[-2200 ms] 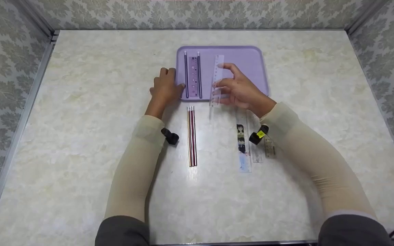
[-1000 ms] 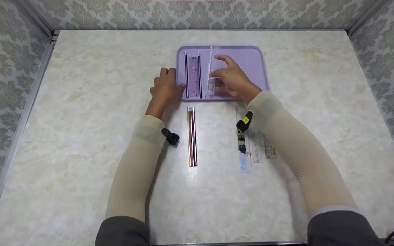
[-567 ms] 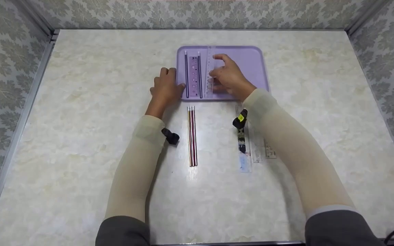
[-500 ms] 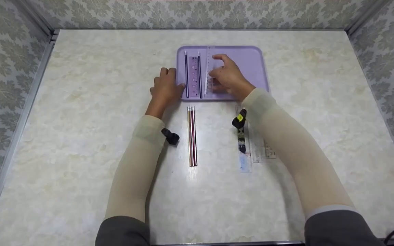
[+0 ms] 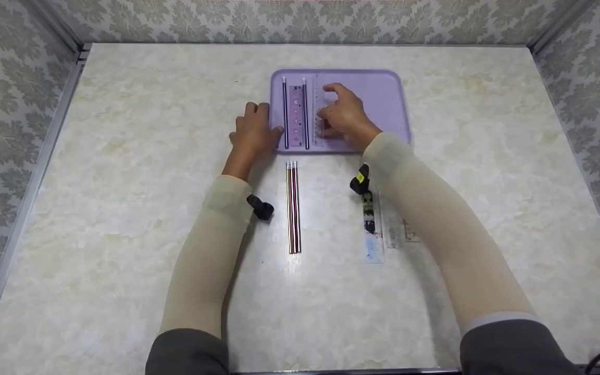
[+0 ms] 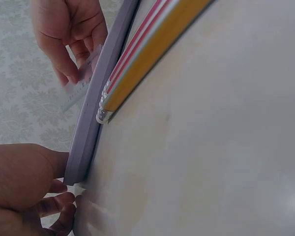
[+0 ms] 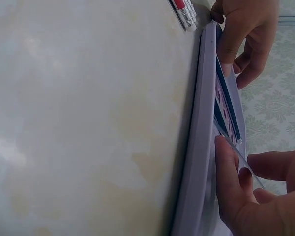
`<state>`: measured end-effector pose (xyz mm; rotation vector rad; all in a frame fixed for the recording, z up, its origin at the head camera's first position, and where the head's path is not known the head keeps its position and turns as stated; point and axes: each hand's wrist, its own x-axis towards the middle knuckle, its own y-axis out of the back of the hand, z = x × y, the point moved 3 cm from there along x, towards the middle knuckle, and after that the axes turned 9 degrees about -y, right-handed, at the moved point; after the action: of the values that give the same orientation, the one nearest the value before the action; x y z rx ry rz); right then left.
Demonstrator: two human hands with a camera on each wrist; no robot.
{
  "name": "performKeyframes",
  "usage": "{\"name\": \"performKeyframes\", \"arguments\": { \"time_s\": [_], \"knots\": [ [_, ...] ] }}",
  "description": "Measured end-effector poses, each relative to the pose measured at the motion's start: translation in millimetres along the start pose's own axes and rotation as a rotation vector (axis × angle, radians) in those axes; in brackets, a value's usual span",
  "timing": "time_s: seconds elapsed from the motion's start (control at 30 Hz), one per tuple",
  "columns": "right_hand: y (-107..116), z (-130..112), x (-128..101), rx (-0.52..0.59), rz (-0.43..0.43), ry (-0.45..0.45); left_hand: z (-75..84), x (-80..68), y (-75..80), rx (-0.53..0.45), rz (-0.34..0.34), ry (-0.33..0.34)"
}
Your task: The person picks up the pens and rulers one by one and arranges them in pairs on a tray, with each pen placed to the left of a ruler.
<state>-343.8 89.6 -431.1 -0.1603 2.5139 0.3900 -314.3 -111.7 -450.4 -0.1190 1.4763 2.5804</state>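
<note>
A purple tray (image 5: pixel 378 94) lies at the middle back of the table. It holds a purple ruler (image 5: pixel 295 115) between two dark pencils (image 5: pixel 284 112). My left hand (image 5: pixel 255 122) grips the tray's near left corner, thumb on the rim (image 6: pixel 91 123). My right hand (image 5: pixel 327 108) pinches a clear ruler (image 5: pixel 317 99) and holds it low on the tray, just right of the right-hand pencil. In the right wrist view the clear ruler (image 7: pixel 238 155) sits between thumb and fingers above the tray rim (image 7: pixel 199 147).
A bundle of red-striped pencils (image 5: pixel 293 205) lies on the table just in front of the tray. Three more rulers lie under my right forearm; one is printed (image 5: pixel 370 229) and two are clear (image 5: pixel 394 232). Patterned walls close the table on three sides.
My right hand carried the clear ruler from above the tray's near edge leftward and down onto the tray, beside the pencils. The left hand has stayed on the corner.
</note>
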Motion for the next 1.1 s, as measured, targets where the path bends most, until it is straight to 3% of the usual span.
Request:
{"name": "performKeyframes", "arguments": {
  "time_s": [0.27, 0.53, 0.77, 1.1],
  "knots": [
    [-5.0, -1.9, -0.6, -0.098, 0.042, 0.031, -0.1, -0.6, 0.4, -0.003, 0.001, 0.002],
    [-5.8, -0.2, 1.4, -0.288, 0.135, 0.142, -0.8, 1.3, -1.3, 0.011, 0.007, 0.009],
    [-6.5, -0.7, -0.9, -0.324, 0.147, 0.13, 0.1, 1.7, -0.9, 0.013, -0.006, 0.012],
    [-3.1, -2.0, -2.3, -0.493, 0.226, 0.179, 0.3, 0.7, -1.4, 0.009, 0.003, 0.006]
  ]
}}
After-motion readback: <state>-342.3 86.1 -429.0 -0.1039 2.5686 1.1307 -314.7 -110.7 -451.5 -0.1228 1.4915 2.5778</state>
